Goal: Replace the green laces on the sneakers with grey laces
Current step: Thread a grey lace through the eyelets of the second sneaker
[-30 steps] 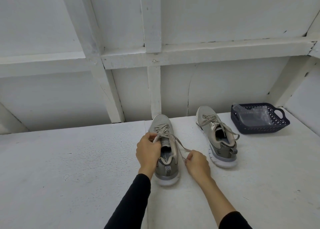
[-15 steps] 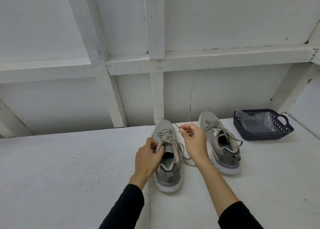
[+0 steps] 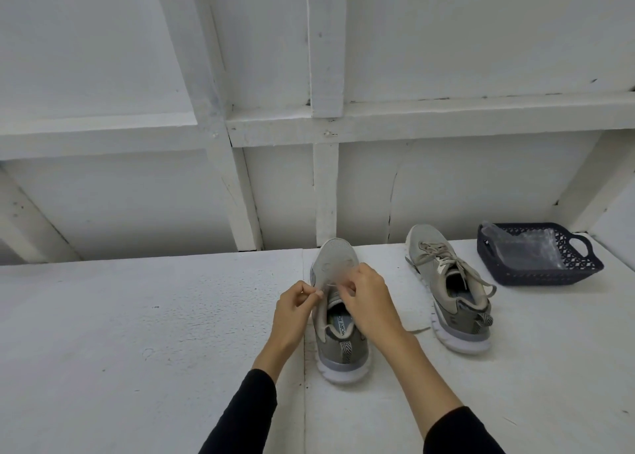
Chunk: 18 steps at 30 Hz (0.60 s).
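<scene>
Hands meet over the near sneaker [image 3: 338, 312], which sits heel toward us so its eyelets face up within easy reach. Our left hand [image 3: 295, 311] pinches a thin strand of lace [image 3: 330, 286] at the shoe's left edge, and our right hand [image 3: 369, 304] curls over the tongue, seemingly grasping the same lace, though its fingertips are hidden. We judge we are working the lace loose. A loose lace end [image 3: 417, 330] trails right of the shoe. Farther right, the second sneaker [image 3: 446, 288] stays laced. A dark basket [image 3: 563, 276] holds clear plastic; we cannot make out any grey laces inside.
</scene>
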Each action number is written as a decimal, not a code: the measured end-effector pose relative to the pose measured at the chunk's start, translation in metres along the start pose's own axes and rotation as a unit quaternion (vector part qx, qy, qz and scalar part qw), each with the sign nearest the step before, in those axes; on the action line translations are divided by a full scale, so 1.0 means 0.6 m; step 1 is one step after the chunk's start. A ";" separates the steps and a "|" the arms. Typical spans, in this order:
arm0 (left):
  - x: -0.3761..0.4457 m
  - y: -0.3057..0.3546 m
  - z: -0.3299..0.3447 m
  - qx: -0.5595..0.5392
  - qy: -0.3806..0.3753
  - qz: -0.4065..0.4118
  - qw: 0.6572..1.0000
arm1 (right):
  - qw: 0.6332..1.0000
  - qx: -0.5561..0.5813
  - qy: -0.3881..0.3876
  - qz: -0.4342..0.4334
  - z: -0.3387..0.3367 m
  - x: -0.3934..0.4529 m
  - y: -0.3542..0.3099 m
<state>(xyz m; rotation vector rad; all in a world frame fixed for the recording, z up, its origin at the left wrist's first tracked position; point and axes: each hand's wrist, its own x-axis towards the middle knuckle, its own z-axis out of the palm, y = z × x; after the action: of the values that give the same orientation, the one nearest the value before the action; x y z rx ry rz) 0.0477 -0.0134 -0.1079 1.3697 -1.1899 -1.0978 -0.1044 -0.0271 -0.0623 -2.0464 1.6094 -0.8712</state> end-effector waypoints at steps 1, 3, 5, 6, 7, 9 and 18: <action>0.002 -0.001 -0.002 -0.007 -0.002 -0.005 1.000 | 1.000 -0.010 -0.005 -0.011 0.001 0.000 0.001; 0.005 -0.003 -0.004 -0.020 -0.007 -0.011 1.000 | 0.999 -0.021 -0.013 -0.020 0.003 0.000 0.001; 0.005 -0.003 -0.005 -0.027 -0.010 -0.012 1.000 | 0.999 -0.031 -0.013 -0.023 0.006 0.001 0.002; 0.005 -0.001 -0.005 -0.027 -0.012 -0.012 0.999 | 0.999 -0.036 -0.015 -0.025 0.007 0.002 0.002; 0.005 0.000 -0.005 -0.026 -0.015 -0.011 0.999 | 0.999 -0.039 -0.017 -0.026 0.008 0.003 0.002; 0.005 0.000 -0.006 -0.023 -0.024 -0.010 0.999 | 0.999 -0.042 -0.021 -0.027 0.009 0.004 0.000; -0.003 0.011 -0.007 -0.058 -0.054 -0.006 0.997 | 0.997 -0.070 -0.012 -0.044 0.016 0.002 0.000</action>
<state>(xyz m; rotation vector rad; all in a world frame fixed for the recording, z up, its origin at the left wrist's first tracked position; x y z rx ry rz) 0.0512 -0.0115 -0.1009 1.2435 -1.1776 -1.2433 -0.0976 -0.0287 -0.0688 -2.2302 1.6191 -0.7812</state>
